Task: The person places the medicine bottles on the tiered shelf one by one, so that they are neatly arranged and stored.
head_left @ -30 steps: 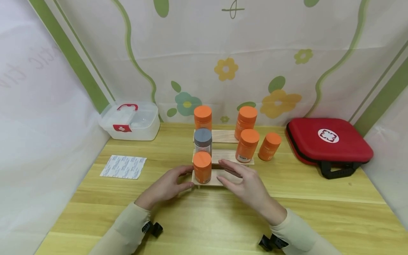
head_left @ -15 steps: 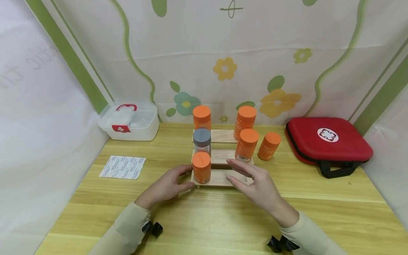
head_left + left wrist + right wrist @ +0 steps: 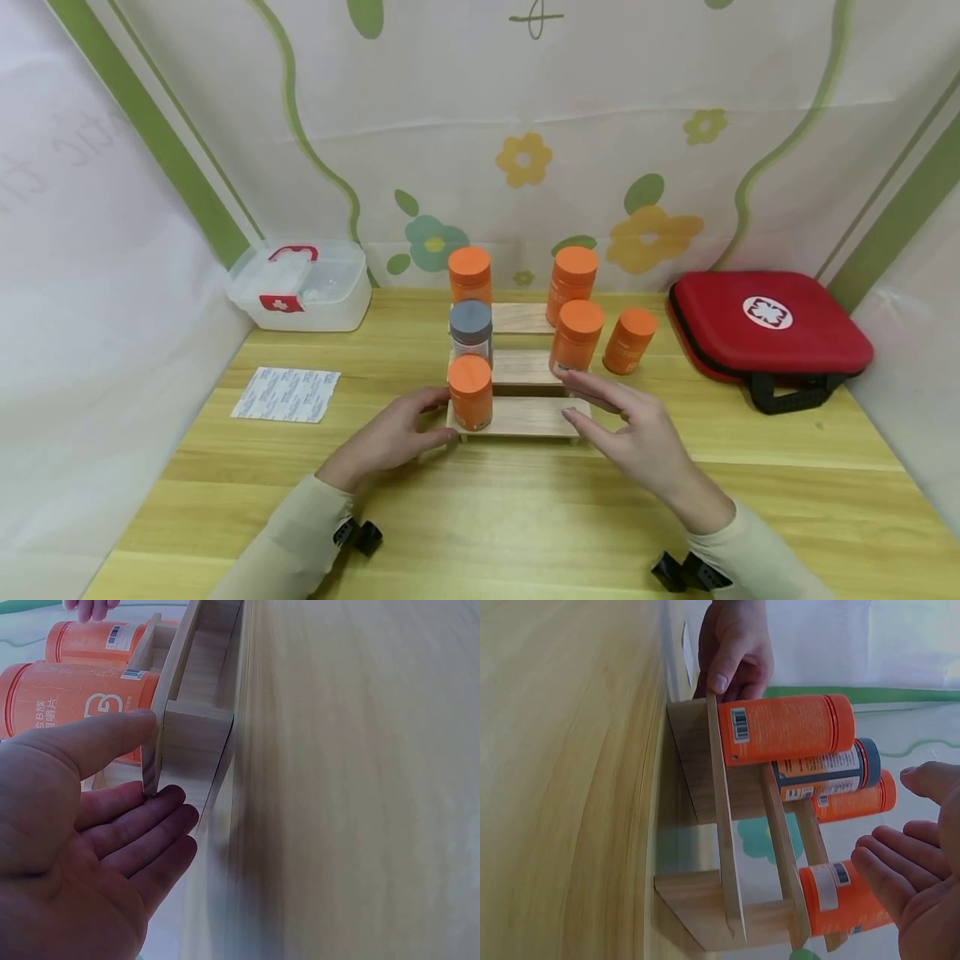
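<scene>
A three-step wooden rack (image 3: 528, 417) stands mid-table. My left hand (image 3: 386, 437) holds the left end of its lowest step, thumb at the front corner. An orange-capped orange bottle (image 3: 471, 396) stands upright there, close to those fingers. Behind it are a grey-capped bottle (image 3: 472, 327) on the middle step and an orange bottle (image 3: 470, 275) on the top one. Two more orange bottles, one in front (image 3: 576, 335) and one behind (image 3: 572, 285), stand at the rack's right end. My right hand (image 3: 637, 437) hovers beside the lowest step's right end, fingers apart, holding nothing.
Right of the rack, another orange bottle (image 3: 630, 342) stands on the table. Farther right lies a red first-aid case (image 3: 772, 325) with a black handle. At left are a clear plastic first-aid box (image 3: 300, 287) and a white printed blister pack (image 3: 287, 394).
My right hand has drawn away to the right from the middle of the lowest step to beyond its right end. My left hand stays at the rack, and the bottles keep their places.
</scene>
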The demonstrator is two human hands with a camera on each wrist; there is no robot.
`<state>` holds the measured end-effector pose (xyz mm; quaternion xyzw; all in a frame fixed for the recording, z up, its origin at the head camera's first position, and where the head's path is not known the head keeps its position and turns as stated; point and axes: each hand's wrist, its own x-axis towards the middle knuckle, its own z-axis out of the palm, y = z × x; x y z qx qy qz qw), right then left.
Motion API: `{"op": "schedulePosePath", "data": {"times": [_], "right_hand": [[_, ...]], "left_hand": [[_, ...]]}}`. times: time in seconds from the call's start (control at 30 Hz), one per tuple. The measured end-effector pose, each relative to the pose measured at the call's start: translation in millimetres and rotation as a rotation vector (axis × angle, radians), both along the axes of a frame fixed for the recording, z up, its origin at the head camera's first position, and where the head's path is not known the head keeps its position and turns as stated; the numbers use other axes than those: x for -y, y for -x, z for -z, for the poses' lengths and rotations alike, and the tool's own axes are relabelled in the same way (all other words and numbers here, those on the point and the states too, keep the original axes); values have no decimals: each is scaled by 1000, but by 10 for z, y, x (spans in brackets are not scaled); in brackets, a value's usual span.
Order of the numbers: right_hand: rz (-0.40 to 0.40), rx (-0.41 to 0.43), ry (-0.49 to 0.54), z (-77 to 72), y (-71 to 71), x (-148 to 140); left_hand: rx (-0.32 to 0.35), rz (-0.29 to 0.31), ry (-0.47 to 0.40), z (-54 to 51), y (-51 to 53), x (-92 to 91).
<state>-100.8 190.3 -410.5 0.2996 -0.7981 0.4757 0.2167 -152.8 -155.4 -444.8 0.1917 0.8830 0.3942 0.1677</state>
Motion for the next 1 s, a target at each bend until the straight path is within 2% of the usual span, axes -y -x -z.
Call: {"op": "schedulePosePath", "data": {"times": [0.13,0.27,0.5,1.0], "right_hand": [[12,24,-3,11,-3,-72],[60,51,-24,27,-21,-147],[92,3,-23,43,-16,-275],[223,36,-21,67,35,-555]], "left_hand": [[6,-1,-5,5,2,-1],[14,-11,-6,4,1,-6],[18,-7,-1,-10,-8,-12],[6,-8,-4,-9,4,-30]]}}
